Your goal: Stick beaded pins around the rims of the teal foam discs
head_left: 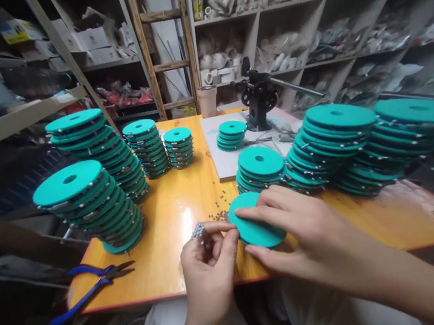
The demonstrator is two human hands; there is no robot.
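Observation:
A round green foam line spool (257,234) is near the front edge of the table, tilted slightly. My right hand (307,225) grips it, fingers laid over its top and thumb at the near rim. My left hand (212,264) is closed, with thumb and forefinger pinched together at the spool's left rim; whatever is between the fingertips is too small to make out. A cluster of small pale beads (198,231) sits on a finger of my left hand. Small dark brown pieces (220,215) lie scattered on the wood just beyond the spool.
Stacks of similar green spools with white-headed pins stand left (73,182) and right (337,119). Blue-handled pliers (106,274) lie at the left front. A black clamp-like tool (256,99) stands on a pale board (226,169), near a beige cup (208,101). Loaded shelves are behind.

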